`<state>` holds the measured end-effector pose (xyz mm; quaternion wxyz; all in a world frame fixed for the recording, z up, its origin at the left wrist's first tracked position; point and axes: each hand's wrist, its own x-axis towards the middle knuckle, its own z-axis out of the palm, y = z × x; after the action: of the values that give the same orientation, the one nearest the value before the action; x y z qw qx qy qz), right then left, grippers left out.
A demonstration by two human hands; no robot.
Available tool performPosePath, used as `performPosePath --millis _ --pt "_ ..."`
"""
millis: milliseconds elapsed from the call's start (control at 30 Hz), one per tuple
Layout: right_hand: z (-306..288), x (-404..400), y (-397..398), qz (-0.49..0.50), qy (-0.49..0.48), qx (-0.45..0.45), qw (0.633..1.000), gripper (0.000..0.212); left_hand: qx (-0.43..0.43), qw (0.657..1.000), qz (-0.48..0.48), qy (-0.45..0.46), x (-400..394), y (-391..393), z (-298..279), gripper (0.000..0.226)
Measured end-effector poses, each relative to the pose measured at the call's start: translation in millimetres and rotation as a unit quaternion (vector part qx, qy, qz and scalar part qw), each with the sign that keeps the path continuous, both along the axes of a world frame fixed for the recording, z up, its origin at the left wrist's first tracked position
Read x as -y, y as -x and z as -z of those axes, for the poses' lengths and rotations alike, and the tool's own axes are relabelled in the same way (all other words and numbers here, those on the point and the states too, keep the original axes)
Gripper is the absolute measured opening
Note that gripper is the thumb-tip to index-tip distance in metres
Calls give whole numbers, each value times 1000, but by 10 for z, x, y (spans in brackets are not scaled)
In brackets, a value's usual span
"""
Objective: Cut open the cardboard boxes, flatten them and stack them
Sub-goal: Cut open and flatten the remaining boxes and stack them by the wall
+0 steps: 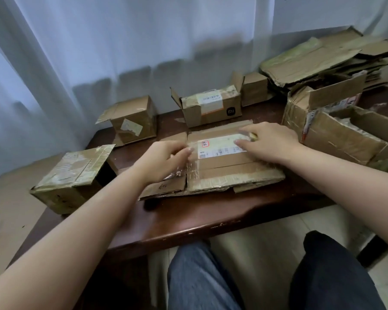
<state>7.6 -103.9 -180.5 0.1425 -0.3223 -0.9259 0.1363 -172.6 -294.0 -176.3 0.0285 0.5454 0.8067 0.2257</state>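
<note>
A flattened cardboard box (220, 166) with a white shipping label (222, 146) lay on a dark wooden table (199, 218), in front of the seated person. The left hand (164, 161) rested on its left part, fingers loosely curled over crinkled clear tape; whether it pinched the tape I could not tell. The right hand (267, 142) pressed down on the label, fingers spread. Unflattened boxes stood around, and a stack of flattened cardboard (323, 59) sat far right.
</note>
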Motion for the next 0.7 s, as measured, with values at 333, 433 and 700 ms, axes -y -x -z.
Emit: performPosePath --millis 333,433,700 --pt "315 -35 164 -32 -148 129 980 50 -106 972 -2 210 -234 26 475 74" --pt "307 -7 177 -34 -162 145 975 46 -106 977 -8 188 -226 5 484 76" --pt "40 40 -46 20 -63 -55 996 49 -44 991 -123 -35 30 -116 170 85"
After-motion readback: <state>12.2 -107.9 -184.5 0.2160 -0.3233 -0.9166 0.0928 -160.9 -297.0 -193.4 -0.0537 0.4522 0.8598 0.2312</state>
